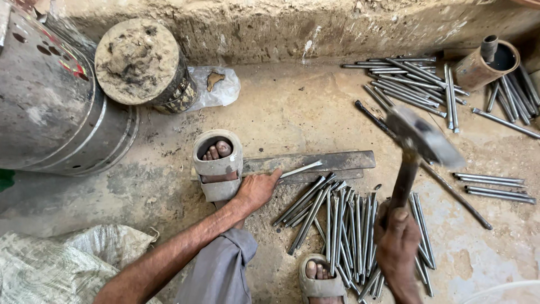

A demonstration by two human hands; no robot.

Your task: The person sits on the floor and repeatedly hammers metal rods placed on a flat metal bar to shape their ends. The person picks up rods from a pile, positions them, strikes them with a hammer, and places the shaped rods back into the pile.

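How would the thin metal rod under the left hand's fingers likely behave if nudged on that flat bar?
The rod looks round and smooth, so it would probably roll off the flat bar. It seems stiff, likely steel. The left hand pins one end.

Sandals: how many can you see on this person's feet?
2. One sandal is beside the left hand, its edge on the flat metal bar; the other sandal is at the bottom, against the pile of rods, partly cut off.

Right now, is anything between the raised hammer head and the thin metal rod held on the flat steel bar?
Nothing visible. The blurred hammer head in the right hand is raised up and right of the thin metal rod, which the left hand pins on the flat steel bar. Open air lies between.
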